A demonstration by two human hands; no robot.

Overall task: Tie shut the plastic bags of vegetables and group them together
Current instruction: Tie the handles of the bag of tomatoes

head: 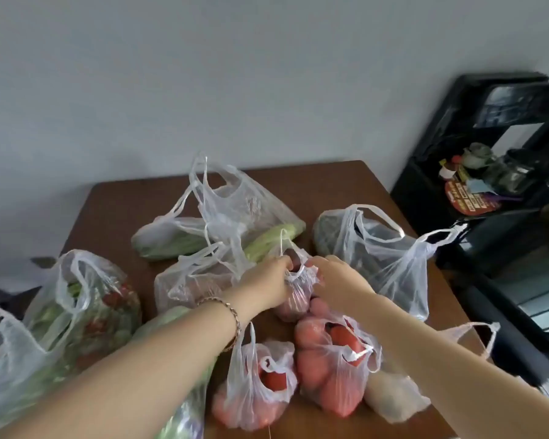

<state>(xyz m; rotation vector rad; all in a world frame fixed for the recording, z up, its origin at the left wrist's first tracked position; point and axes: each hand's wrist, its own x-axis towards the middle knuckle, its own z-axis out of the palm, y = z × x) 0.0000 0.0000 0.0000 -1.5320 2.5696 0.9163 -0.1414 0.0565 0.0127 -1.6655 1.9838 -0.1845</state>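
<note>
You find no legible text. The red round label [465, 200] on the black shelf [501, 172], far right, carries print too blurred to read.

The light was soft, even and rather dim, leaving the grey wall [203, 74] flat and shadowless. Only faint shadows lay under the bags on the table [114, 210]. The whole picture was slightly soft, with motion blur smearing the hands and plastic. Wide-angle distortion bent the black shelf unit [501, 191] at the right edge, where its glossy surfaces caught pale reflections.
</note>
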